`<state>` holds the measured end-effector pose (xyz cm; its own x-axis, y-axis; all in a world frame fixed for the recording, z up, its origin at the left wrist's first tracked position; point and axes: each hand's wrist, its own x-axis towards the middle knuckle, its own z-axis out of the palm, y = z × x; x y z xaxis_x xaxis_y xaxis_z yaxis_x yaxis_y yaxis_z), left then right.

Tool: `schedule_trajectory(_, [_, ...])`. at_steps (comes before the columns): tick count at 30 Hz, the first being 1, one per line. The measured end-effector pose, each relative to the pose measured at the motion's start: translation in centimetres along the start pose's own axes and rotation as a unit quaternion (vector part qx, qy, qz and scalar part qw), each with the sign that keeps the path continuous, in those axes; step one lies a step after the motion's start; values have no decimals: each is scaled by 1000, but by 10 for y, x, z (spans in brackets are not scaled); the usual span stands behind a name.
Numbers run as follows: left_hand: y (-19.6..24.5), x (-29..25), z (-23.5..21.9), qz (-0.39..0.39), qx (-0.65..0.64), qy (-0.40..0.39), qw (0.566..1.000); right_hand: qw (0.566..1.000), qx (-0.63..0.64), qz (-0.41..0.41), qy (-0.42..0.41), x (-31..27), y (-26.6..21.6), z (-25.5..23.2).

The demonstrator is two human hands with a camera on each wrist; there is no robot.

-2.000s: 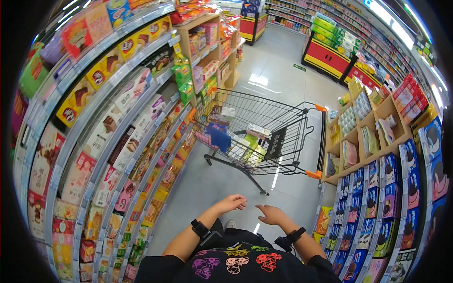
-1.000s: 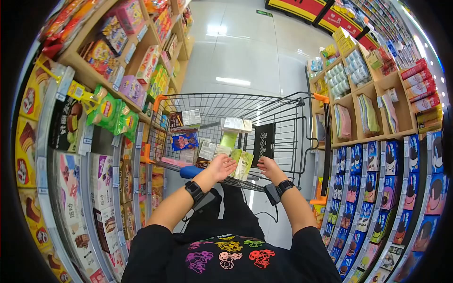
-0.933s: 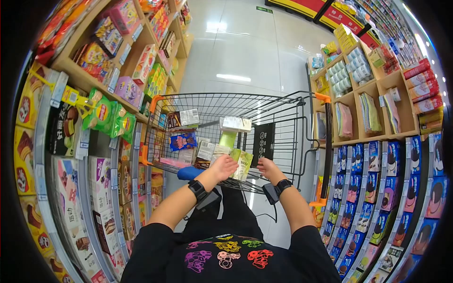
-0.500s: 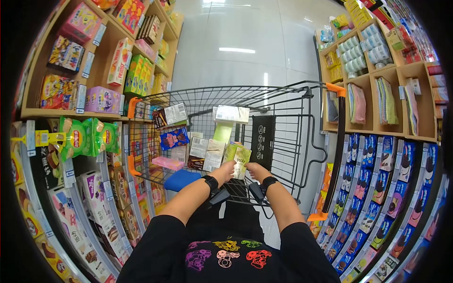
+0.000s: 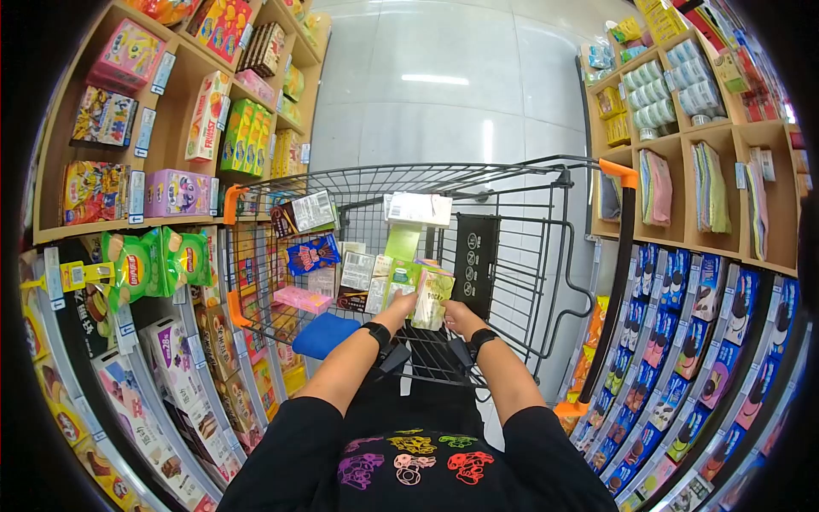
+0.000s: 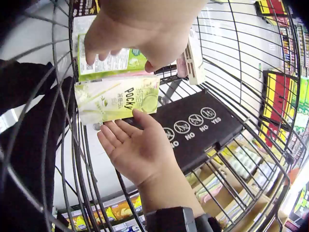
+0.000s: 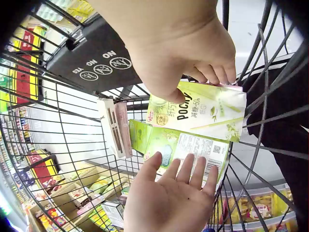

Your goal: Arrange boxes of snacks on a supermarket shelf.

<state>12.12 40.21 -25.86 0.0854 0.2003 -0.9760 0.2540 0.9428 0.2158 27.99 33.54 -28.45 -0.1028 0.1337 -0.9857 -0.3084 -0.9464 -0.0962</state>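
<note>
In the head view, both hands reach into the shopping cart (image 5: 512, 290) at two green boxes lying side by side. My left hand (image 5: 399, 309) lies over the left box (image 5: 399, 275), which shows its printed back (image 7: 200, 153). Its fingers are extended and spread at that box's edge in the right wrist view. My right hand (image 6: 142, 150) is at the edge of the pale green Pocky box (image 6: 120, 100). The right thumb overlaps the front of the Pocky box, and the other fingers, loosely bent, lie along its edge.
Other goods in the cart include a white box (image 5: 418, 209), a blue packet (image 5: 313, 254) and a pink box (image 5: 303, 299). A black panel (image 5: 473, 260) stands toward the handle (image 5: 610, 290). Snack shelves (image 5: 171, 375) flank the left; cookie shelves (image 5: 708, 333) flank the right.
The cart, first farther ahead, is now close in front of me. Both hands have moved from hanging apart to the green boxes. The two boxes now lie farther apart, the left one more exposed.
</note>
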Motion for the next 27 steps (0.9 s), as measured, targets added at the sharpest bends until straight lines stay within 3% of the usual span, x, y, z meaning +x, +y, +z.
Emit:
schedule_trajectory(3, [9,1,-10,-40,64,-123,990,999,34,-16,-24,29,14,0])
schedule_trajectory(5, [6,0,-2,-52,74,-106,990,996,55,-49,-52,9,8,2])
schedule_trajectory(8, [10,-15,8,-70,46,-138,987,997,69,-17,12,-22,-11,23])
schedule_trajectory(11, [12,-21,13,-70,31,-142,987,994,108,-20,-30,1,-1,19])
schedule_trajectory(15, [13,-29,14,-53,-35,-137,989,996,74,-48,28,-2,-7,27])
schedule_trajectory(17, [14,-30,13,-23,-78,-144,986,997,14,-57,50,40,9,10])
schedule_trajectory(19, [9,-20,11,22,-122,-169,978,989,-29,-129,66,17,-2,14])
schedule_trajectory(20, [18,-34,14,66,-153,-117,979,983,-61,-153,80,-8,-13,18])
schedule_trajectory(23, [22,-38,1,164,-98,-86,978,956,-141,-219,137,-35,-32,21])
schedule_trajectory(24, [48,-87,0,143,-107,-51,983,942,-142,-255,167,-45,-34,23])
schedule_trajectory(25, [50,-97,-8,157,-126,-78,976,926,-143,-292,193,-58,-38,31])
schedule_trajectory(26, [50,-104,-16,172,-144,-105,969,943,-88,-273,166,-82,-48,44])
schedule_trajectory(27, [47,-111,-18,186,-163,-137,959,933,-82,-312,160,-98,-50,47])
